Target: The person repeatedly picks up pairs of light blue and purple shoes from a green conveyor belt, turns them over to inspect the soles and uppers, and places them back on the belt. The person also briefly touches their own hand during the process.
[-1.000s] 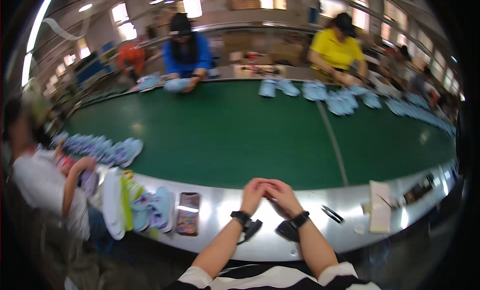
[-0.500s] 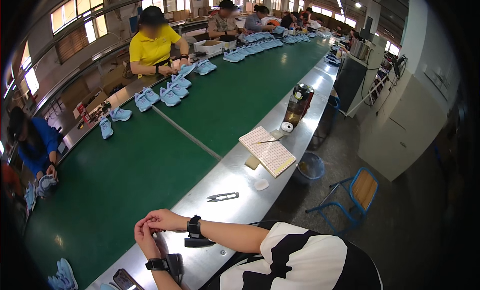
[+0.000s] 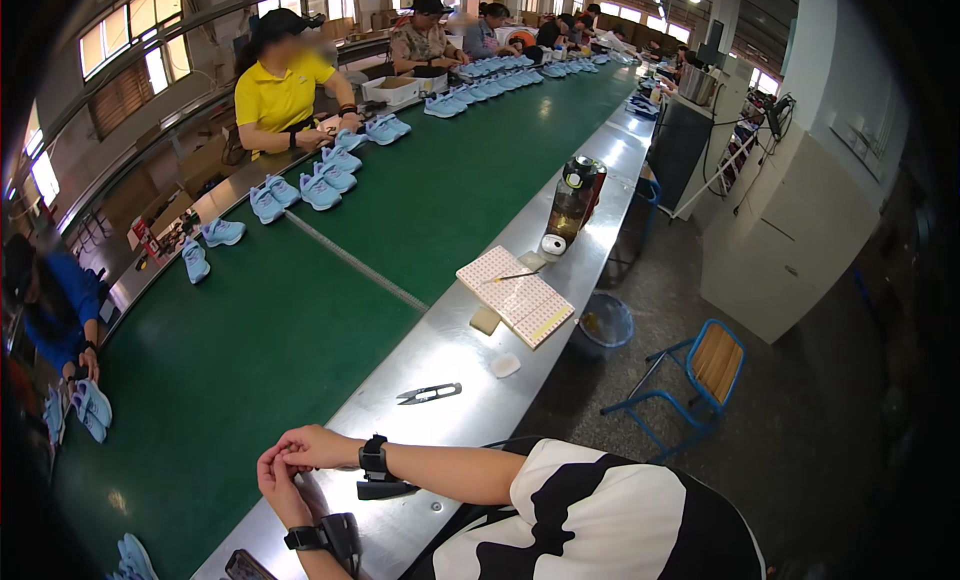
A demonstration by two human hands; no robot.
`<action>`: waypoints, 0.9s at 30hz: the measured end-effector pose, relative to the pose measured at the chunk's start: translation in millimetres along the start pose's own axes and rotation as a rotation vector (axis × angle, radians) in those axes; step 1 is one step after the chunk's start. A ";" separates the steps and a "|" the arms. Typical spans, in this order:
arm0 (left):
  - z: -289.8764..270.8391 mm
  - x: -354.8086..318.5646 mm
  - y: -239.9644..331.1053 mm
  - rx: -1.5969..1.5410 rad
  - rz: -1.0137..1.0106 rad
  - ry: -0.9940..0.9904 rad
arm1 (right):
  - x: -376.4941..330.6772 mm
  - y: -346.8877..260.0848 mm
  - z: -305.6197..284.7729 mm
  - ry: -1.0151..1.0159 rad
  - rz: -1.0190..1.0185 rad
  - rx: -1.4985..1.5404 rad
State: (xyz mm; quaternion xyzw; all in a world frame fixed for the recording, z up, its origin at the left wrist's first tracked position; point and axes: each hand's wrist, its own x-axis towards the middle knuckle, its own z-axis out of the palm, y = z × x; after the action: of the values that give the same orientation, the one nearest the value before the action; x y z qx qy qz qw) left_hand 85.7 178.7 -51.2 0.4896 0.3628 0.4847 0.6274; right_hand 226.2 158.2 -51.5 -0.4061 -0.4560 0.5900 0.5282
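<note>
the left hand [image 3: 283,485] and the right hand [image 3: 318,446] met where a long silver metal ledge [image 3: 440,350] bordered a broad flat green belt [image 3: 220,360]. both had half-curled fingers, touching near the tips; neither showed an object, though whether something small was tucked between them could not be told.

taking the joined hands as the clock's centre, black metal thread snips [image 3: 430,393] lay on the ledge at two o'clock, within easy reach and untouched. a dark rectangular phone [image 3: 248,565] lay between six and seven, partly cut off by the lower edge. the nearest pale blue lace-up shoes [image 3: 132,558] sat on the belt at eight; more pale blue shoes [image 3: 320,188] stood by the far side at twelve.

the step in hand looked like a pause, as no shoe was within the fingers' grasp. any next move called first for the hands to part: picking up the snips would have needed the right one to reach toward two, and fetching a shoe, the left toward eight.
</note>
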 end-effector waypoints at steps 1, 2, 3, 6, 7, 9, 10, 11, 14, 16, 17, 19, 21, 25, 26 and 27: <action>0.3 -0.4 0.4 -0.014 0.005 -0.008 | 0.2 0.5 0.5 -0.011 -0.004 0.037; 0.9 -0.9 0.9 -0.004 -0.004 0.004 | 0.5 0.7 0.8 0.001 -0.005 0.007; 1.5 -1.3 1.5 -0.004 -0.005 0.007 | 0.7 0.6 1.0 0.001 -0.003 -0.005; 2.3 -2.2 3.2 -0.025 0.001 -0.004 | 1.2 -1.0 1.3 -0.006 0.006 0.015; 2.1 -2.0 3.4 -0.045 0.008 -0.021 | 1.2 -2.0 0.9 -0.012 0.036 0.042; 1.3 -1.4 2.2 -0.048 -0.005 -0.008 | 1.1 -3.8 -1.0 -0.042 0.071 -0.036; 0.3 -1.0 1.4 -0.072 0.006 -0.038 | 1.2 -4.5 -1.6 -0.048 0.095 -0.062; -0.9 -0.3 0.6 -0.042 -0.003 -0.010 | 1.2 -5.0 -2.2 -0.062 0.098 -0.066; -3.1 0.9 -1.8 -0.022 0.000 -0.017 | 1.3 -4.9 -2.8 -0.062 0.095 -0.057; -3.0 0.8 -0.8 -0.037 0.010 -0.037 | 1.4 -4.1 -1.6 -0.058 0.099 -0.051; -2.3 0.2 0.6 -0.021 -0.005 -0.013 | 1.5 -3.3 -0.8 -0.057 0.086 -0.053; 0.5 -1.3 4.6 -0.024 -0.010 -0.023 | 1.2 -1.7 -0.8 -0.050 0.077 -0.039; 5.3 -1.5 7.5 0.011 0.016 -0.002 | 1.1 0.0 -3.7 -0.012 0.008 -0.022; 8.7 -6.9 5.6 0.014 0.017 0.007 | -1.2 3.5 -7.4 0.004 -0.046 -0.081; 8.1 -8.6 3.9 0.041 0.057 0.043 | -1.5 3.0 -7.1 0.013 -0.029 -0.098; 7.8 -8.8 2.8 -0.026 0.021 0.015 | -5.5 1.0 -8.3 -0.015 -0.039 -0.104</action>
State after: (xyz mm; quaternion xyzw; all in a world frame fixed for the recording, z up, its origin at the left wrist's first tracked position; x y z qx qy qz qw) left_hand 89.9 168.3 -46.6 0.4814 0.3563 0.4996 0.6259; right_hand 234.6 153.6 -54.5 -0.4195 -0.4978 0.5582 0.5144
